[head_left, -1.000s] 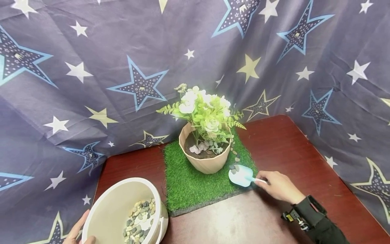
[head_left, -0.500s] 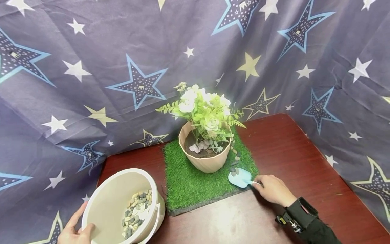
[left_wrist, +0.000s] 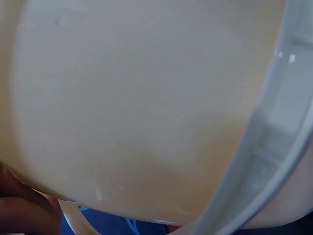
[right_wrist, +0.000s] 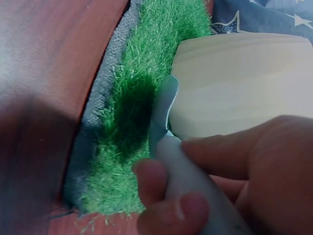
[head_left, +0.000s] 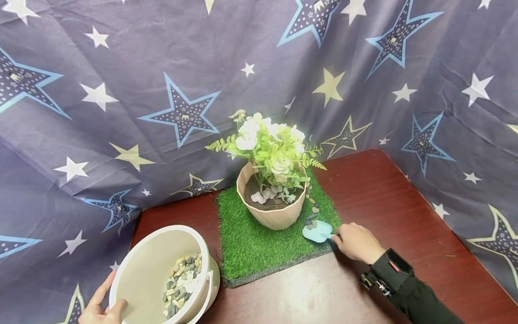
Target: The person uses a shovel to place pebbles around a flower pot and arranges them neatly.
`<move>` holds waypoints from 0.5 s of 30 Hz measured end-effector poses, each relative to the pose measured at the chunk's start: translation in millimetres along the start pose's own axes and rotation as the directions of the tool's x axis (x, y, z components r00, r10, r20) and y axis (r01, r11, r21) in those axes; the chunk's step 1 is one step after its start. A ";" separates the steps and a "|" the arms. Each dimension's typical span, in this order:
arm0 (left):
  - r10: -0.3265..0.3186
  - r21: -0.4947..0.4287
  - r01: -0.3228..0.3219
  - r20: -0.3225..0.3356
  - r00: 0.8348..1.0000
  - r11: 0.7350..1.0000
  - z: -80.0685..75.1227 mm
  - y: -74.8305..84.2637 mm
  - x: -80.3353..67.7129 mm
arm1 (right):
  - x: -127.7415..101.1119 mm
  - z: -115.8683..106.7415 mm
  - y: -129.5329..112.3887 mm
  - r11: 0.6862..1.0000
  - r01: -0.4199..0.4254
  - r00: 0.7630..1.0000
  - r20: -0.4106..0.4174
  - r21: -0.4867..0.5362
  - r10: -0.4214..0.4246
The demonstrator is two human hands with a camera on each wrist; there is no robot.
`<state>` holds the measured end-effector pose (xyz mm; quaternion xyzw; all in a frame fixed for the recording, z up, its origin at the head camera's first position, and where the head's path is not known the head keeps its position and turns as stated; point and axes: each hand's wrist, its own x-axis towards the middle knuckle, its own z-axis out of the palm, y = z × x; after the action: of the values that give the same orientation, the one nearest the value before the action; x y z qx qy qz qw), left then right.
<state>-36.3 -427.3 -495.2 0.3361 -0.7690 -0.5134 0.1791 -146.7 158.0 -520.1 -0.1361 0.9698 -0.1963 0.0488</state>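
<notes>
My right hand (head_left: pixel 358 243) grips the handle of a light blue garden trowel (head_left: pixel 319 231), its blade low over the near right part of a green turf mat (head_left: pixel 259 258). Several grey pebbles (head_left: pixel 311 222) lie at the blade's tip; whether all rest on it I cannot tell. In the right wrist view, thumb and fingers close round the trowel's handle (right_wrist: pixel 183 171), blade seen edge-on. At the lower left my left hand (head_left: pixel 103 308) holds the rim of a tilted cream bucket (head_left: pixel 141 265), thumb over the edge. Mixed pebbles (head_left: pixel 182 285) lie inside it. The bucket's wall (left_wrist: pixel 146 98) fills the left wrist view.
A beige flowerpot (head_left: pixel 279 218) with soil, white flowers and green leaves (head_left: pixel 271 144) stands on the mat. A line of pebbles (head_left: pixel 312 202) runs along the pot's right side. Beneath is a dark red table (head_left: pixel 388 202). Behind hangs a star-patterned cloth (head_left: pixel 243 45).
The trowel first drew slightly toward me, then moved back up with its blade angle changed. Pebbles at its tip shifted. The bucket and left hand rose slightly in view.
</notes>
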 end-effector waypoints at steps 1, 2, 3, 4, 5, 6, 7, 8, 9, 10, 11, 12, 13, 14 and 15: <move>-0.004 0.008 0.003 0.005 1.000 1.000 -0.4 -0.5 0.2 | 0.7 -1.0 -1.1 1.000 -0.001 1.000 0.003 -0.003 0.001; -0.004 0.010 0.004 0.006 1.000 1.000 -0.4 -0.7 0.3 | 1.1 -1.9 -2.1 1.000 -0.004 1.000 0.008 -0.004 0.004; -0.002 0.008 0.002 0.008 1.000 1.000 -0.3 -0.6 0.1 | 1.4 -2.6 -3.0 1.000 -0.010 1.000 0.011 -0.007 0.010; 0.003 0.011 -0.003 0.007 1.000 1.000 0.2 -0.3 -0.1 | 1.6 -3.2 -3.7 1.000 -0.015 1.000 0.015 -0.009 0.015; 0.008 0.013 -0.008 0.005 1.000 1.000 0.5 0.1 -0.4 | 1.8 -3.8 -4.4 1.000 -0.021 1.000 0.019 -0.011 0.022; 0.012 0.003 -0.012 0.004 1.000 1.000 1.1 0.8 -0.9 | 1.6 -4.4 -5.0 1.000 -0.026 0.999 0.021 -0.013 0.026; 0.021 0.001 -0.021 0.003 1.000 1.000 1.5 1.5 -1.5 | 1.4 -4.9 -5.6 0.999 -0.030 0.999 0.020 -0.017 0.031; 0.022 -0.004 -0.022 0.004 1.000 1.000 1.4 1.9 -1.9 | 1.0 -5.6 -6.2 0.999 -0.035 0.999 0.019 -0.019 0.035; 0.026 -0.005 -0.026 0.002 1.000 1.000 1.6 2.6 -2.4 | 0.6 -6.3 -6.7 0.999 -0.037 0.999 0.018 -0.022 0.037; 0.036 0.006 -0.036 -0.002 0.999 0.999 1.6 3.2 -2.8 | 0.1 -6.8 -7.1 0.999 -0.037 0.999 0.016 -0.025 0.037; 0.040 0.010 -0.040 -0.006 0.999 0.999 1.7 3.9 -3.2 | -0.6 -7.3 -7.4 0.999 -0.038 0.999 0.014 -0.027 0.038; 0.046 0.021 -0.045 -0.007 0.999 0.999 1.8 4.6 -3.6 | -1.4 -7.5 -7.7 0.999 -0.037 0.999 0.011 -0.028 0.037; 0.049 0.036 -0.049 -0.008 0.999 0.998 1.7 5.1 -3.8 | -2.2 -7.6 -7.7 0.999 -0.038 0.999 0.009 -0.027 0.038; 0.051 0.052 -0.050 -0.008 0.999 0.997 1.6 5.6 -3.9 | -2.7 -7.4 -7.5 0.999 -0.034 0.999 0.008 -0.027 0.034; 0.057 0.070 -0.056 -0.010 0.998 0.996 1.7 6.1 -4.1 | -3.8 -7.0 -7.2 0.999 -0.033 0.999 0.006 -0.028 0.033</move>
<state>-36.5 -421.8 -490.1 0.3235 -0.7946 -0.4789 0.1863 -142.4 155.3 -510.6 -0.1215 0.9744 -0.1815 0.0534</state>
